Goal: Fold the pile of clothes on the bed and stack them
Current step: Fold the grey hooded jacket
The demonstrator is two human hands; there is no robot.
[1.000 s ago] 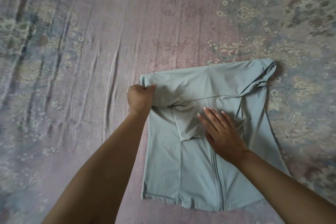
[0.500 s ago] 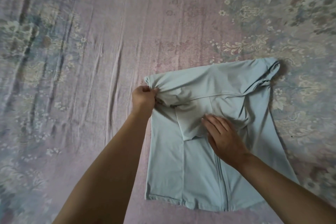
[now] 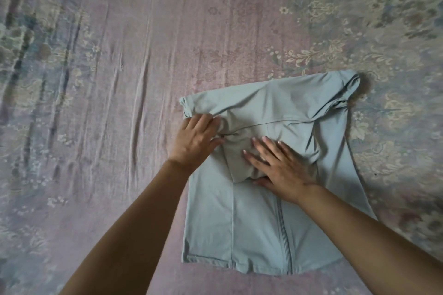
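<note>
On the bed (image 3: pixel 119 79) at 4 o'clock lies a pale-green jacket (image 3: pixel 263 223) — left hand (image 3: pixel 195 140) and right hand (image 3: pixel 280 165) pressed flat on it, fingers spread.

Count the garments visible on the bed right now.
1: a pale blue zip-front top lies right of centre on the floral bedsheet, under both flat hands. No pile or stack is in view.

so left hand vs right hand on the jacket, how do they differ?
The left hand sits at the jacket's left edge, partly on the bedsheet; the right hand lies mid-jacket above the zipper. Left fingers are together, right fingers spread. Both are open, palms down, pressing fabric.
</note>
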